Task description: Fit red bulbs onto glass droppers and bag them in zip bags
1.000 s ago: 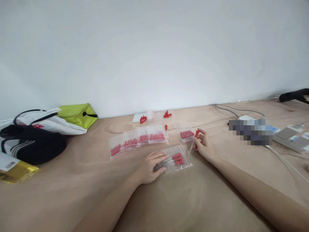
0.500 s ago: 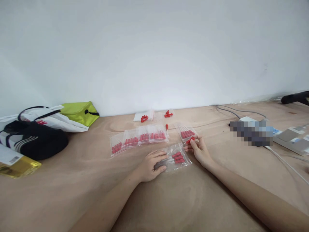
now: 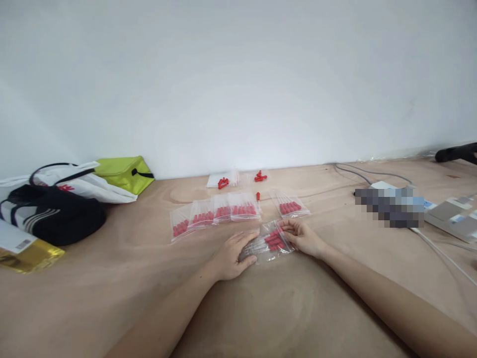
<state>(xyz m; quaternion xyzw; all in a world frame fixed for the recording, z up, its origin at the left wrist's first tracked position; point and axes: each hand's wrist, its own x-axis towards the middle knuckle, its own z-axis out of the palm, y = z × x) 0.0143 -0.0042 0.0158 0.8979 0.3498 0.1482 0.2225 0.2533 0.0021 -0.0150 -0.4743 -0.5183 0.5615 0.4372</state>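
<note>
A clear zip bag (image 3: 274, 253) with several red-capped droppers (image 3: 275, 241) lies flat on the wooden table (image 3: 238, 308). My left hand (image 3: 234, 254) holds the bag's left end between thumb and fingers. At its right, open end, my right hand (image 3: 302, 237) has its fingers closed on a red dropper cap at the bag's mouth; the fingertips partly hide it. Behind, overlapping filled bags (image 3: 223, 211) form a row, and another filled bag (image 3: 291, 205) lies to the right. A single red-capped dropper (image 3: 258, 197) stands out between them.
Against the wall are loose red caps (image 3: 223, 183) on a white bag and more red-capped droppers (image 3: 260, 176). At left sit a black bag (image 3: 74, 219) and a green bag (image 3: 124, 174). Cables (image 3: 439, 246) and a blurred object (image 3: 389, 206) lie at right.
My right hand has moved slightly left and down, carrying the red-capped dropper from above the bag's right edge into its mouth. My left hand has stayed on the bag.
</note>
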